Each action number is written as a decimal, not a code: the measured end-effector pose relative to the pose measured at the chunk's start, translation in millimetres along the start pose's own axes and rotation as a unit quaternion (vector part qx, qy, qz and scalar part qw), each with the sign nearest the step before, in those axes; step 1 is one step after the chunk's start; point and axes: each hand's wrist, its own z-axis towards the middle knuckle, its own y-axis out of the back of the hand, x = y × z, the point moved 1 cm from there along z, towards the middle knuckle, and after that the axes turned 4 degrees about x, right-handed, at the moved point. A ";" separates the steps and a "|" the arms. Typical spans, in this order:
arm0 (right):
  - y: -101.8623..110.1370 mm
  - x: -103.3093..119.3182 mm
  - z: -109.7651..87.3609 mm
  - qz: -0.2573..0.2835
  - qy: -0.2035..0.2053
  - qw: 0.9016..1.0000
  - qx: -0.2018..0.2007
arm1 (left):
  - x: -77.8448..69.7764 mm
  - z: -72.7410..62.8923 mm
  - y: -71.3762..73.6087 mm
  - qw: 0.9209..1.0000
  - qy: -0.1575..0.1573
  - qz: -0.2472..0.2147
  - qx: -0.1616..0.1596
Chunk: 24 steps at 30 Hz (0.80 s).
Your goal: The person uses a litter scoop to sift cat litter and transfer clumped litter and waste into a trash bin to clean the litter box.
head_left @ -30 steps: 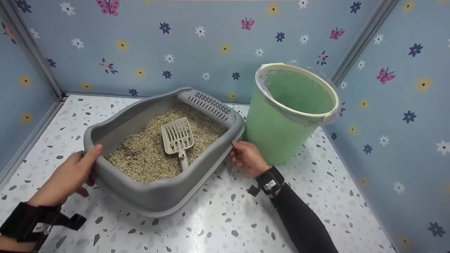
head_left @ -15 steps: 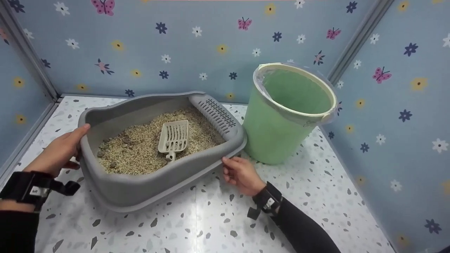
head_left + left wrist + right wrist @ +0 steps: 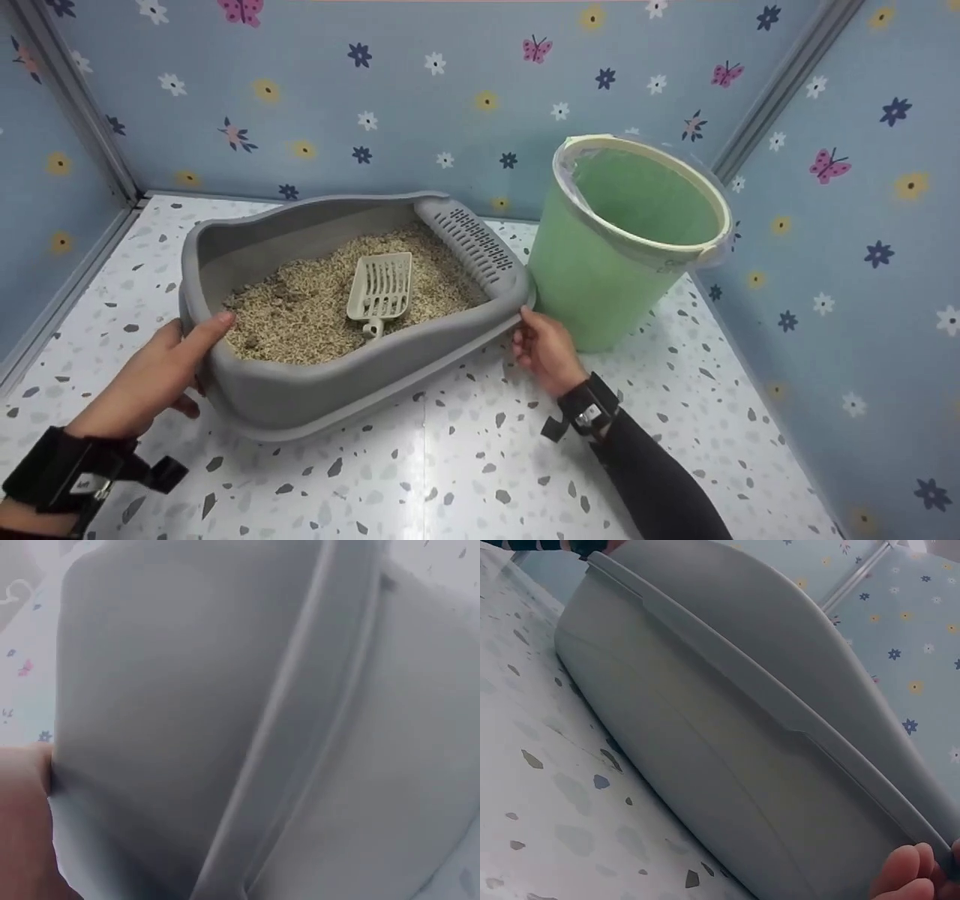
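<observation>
A grey litter box (image 3: 315, 397) sits at an angle on the floor in the head view. Its left end is gripped by my left hand (image 3: 154, 371), thumb over the rim and fingers at the outer wall. At the right end, my right hand (image 3: 551, 349) pinches the ledge below the rim with curled fingers. Inside, tan pellet litter (image 3: 307, 319) bears a beige slotted scoop (image 3: 382, 289), its handle toward the near wall. In the left wrist view the box's outer wall (image 3: 172, 675) fills most of the picture. The right wrist view shows its long side (image 3: 697, 735).
A green trash can (image 3: 592, 285) with a clear liner stands right of the box, close to its right corner. Blue flowered panels (image 3: 420, 112) enclose the back and sides. The floor (image 3: 465, 480) is white with grey specks.
The litter box has turned, its near corner swinging left and back. The scoop has swung round on the litter. My left thumb has moved further over the rim; my right hand followed the ledge.
</observation>
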 end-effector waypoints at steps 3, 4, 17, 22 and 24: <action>0.9 -5.0 -7.1 -0.012 0.007 1.000 0.013 | 4.0 13.1 8.1 1.000 -0.007 -0.004 -0.002; 1.1 -6.8 -9.8 -0.018 0.008 1.000 0.020 | 6.0 18.2 12.8 1.000 -0.008 -0.004 0.001; 16.3 2.1 -13.4 -0.031 0.003 1.000 0.003 | 2.6 16.2 24.2 0.998 -0.001 -0.009 0.056; 19.2 6.2 -4.6 -0.022 0.002 1.000 -0.015 | -4.2 -12.6 0.2 0.999 0.004 -0.015 0.045; 18.6 5.7 -4.2 -0.034 0.006 0.999 -0.011 | -3.5 -14.7 -5.2 0.999 -0.002 -0.018 0.032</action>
